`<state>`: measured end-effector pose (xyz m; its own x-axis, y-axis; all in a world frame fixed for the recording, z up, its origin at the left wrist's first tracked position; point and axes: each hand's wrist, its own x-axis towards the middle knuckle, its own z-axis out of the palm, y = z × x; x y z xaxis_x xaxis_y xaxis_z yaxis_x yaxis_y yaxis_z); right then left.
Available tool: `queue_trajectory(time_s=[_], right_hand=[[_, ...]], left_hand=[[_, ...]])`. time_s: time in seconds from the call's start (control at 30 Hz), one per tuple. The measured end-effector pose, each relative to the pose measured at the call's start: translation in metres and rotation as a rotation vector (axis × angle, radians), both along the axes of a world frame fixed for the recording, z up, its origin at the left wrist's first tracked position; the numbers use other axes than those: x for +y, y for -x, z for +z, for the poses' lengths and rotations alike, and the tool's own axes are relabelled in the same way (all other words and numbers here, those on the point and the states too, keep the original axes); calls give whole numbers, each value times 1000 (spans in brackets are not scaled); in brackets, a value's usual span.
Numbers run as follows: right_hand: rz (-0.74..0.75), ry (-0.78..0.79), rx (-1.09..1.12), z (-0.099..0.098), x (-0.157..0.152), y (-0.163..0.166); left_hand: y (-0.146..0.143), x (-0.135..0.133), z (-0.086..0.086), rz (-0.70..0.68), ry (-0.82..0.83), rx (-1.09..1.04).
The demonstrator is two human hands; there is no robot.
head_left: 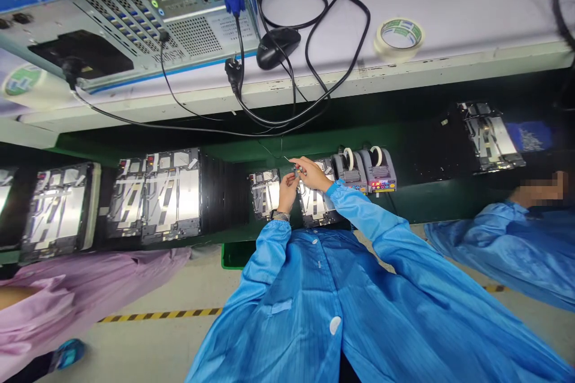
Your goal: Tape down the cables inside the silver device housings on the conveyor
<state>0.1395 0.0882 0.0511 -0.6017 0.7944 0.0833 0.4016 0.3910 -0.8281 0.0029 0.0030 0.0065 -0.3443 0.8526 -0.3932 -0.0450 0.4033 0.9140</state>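
My left hand (pixel 287 188) and my right hand (pixel 311 173) meet above an opened device (pixel 317 203) on the dark green belt (pixel 224 152). Both hands are pinched on a small part (pixel 297 175) held between them; it is too small to name. A thin wire sticks up from my right fingertips. A second opened device (pixel 264 191) lies just left of my left hand. Blue sleeves cover both arms, and a watch band sits on my left wrist.
Two tape dispensers (pixel 365 170) stand right of my hands. More opened devices (pixel 155 194) line the belt to the left, one (pixel 489 134) at far right. A person in pink stands left, one in blue right. A computer case (pixel 153 12), mouse (pixel 277 45), cables and tape roll (pixel 399 36) sit on the shelf.
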Motion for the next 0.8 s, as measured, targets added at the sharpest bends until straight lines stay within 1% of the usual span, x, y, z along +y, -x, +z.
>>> queue_trajectory(time_s=[0.1, 0.2, 0.57, 0.67, 0.8], right_hand=[[69, -68, -8, 0, 3, -2], [117, -114, -46, -1, 8, -3], [305, -96, -237, 6, 24, 3], [321, -86, -266, 7, 26, 4], [313, -95, -243, 4, 27, 3]], left_hand=[[0, 0, -5, 45, -46, -108], [0, 0, -5, 66, -32, -138], [-2, -1, -1, 79, 6, -141], [-1, -2, -2, 64, -15, -146], [1, -5, -2, 59, -1, -181]])
